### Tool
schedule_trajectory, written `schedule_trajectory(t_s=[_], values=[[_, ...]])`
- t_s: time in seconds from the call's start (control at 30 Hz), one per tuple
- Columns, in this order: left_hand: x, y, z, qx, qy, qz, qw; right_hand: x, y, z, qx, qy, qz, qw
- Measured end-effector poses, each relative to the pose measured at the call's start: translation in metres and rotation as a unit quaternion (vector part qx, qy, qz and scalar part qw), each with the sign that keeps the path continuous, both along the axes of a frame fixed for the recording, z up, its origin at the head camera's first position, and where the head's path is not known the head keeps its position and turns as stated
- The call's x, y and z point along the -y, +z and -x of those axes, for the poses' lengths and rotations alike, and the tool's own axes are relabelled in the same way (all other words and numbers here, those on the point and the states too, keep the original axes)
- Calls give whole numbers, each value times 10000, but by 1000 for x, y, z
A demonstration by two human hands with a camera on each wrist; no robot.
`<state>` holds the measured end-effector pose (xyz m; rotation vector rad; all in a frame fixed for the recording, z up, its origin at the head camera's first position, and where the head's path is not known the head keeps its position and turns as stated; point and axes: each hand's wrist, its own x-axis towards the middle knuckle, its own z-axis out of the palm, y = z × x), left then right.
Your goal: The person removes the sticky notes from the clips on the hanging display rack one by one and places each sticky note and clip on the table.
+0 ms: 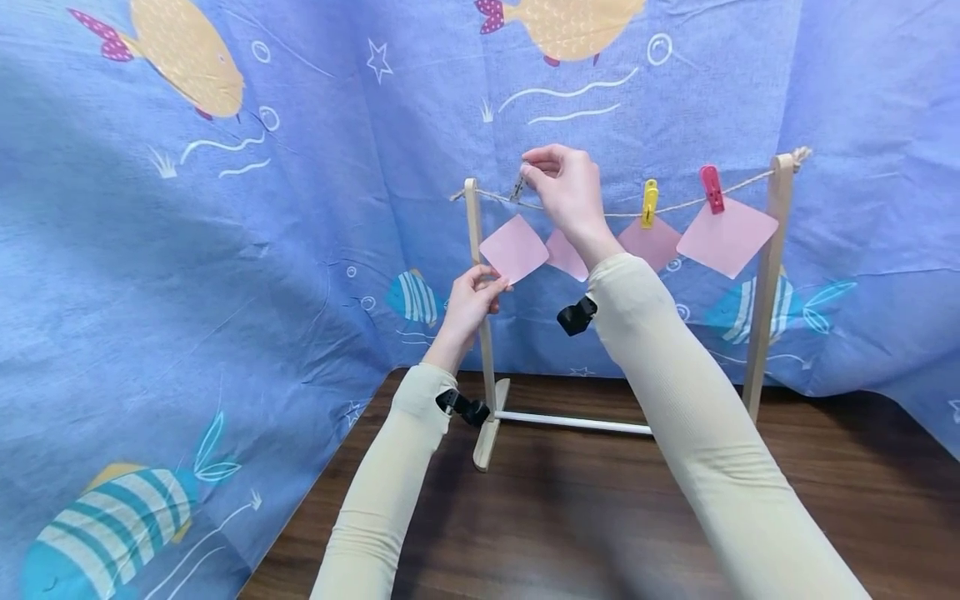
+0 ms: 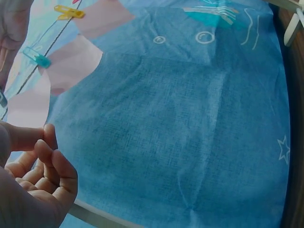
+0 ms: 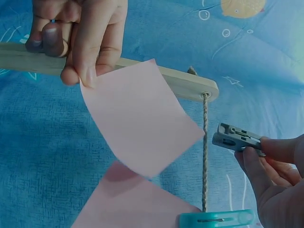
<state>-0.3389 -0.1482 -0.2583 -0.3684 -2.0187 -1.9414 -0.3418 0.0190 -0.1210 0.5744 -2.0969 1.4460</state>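
My left hand [image 1: 471,307] pinches the lower corner of a pink paper square [image 1: 514,249] between thumb and fingers. The opposite corner of that paper reaches the rope [image 3: 205,156] near the left post. My right hand [image 1: 567,187] is above the rope and pinches a grey clothespin [image 3: 237,137] by its handle end. In the right wrist view the clothespin's tip points at the rope, close beside the paper's corner. A teal clothespin [image 3: 216,218] holds the neighbouring pink paper [image 2: 71,64] on the rope; my right arm partly covers that paper in the head view.
Further right, a yellow clothespin [image 1: 649,204] and a red clothespin [image 1: 712,189] hold more pink papers on the rope. The wooden posts [image 1: 768,275] and a white crossbar [image 1: 573,422] stand on the dark wooden table [image 1: 540,517]. A blue fish-print cloth [image 1: 315,208] hangs behind.
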Motion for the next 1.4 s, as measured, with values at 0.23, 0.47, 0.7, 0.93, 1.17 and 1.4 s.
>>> schedule_trajectory(t_s=[0.23, 0.47, 0.7, 0.93, 1.17, 1.4], values=[[6, 3, -3, -111, 75, 53, 9999, -13, -2, -7, 307, 232, -308, 9988], [15, 6, -9, -377, 60, 94, 9992, -34, -7, -18, 449, 743, -86, 9962], [34, 8, -16, -406, 209, 99, 9989, -66, -13, -32, 420, 1008, 613, 9921], [64, 5, -21, -397, 600, 102, 9974, -108, -21, -45, 81, 785, 1148, 9903], [97, -5, -27, -341, 951, 139, 9948, -162, -33, -60, -68, 872, 2128, 9732], [121, -18, -29, -90, 1079, 244, 9938, -229, -51, -75, -528, 802, 3044, 9477]])
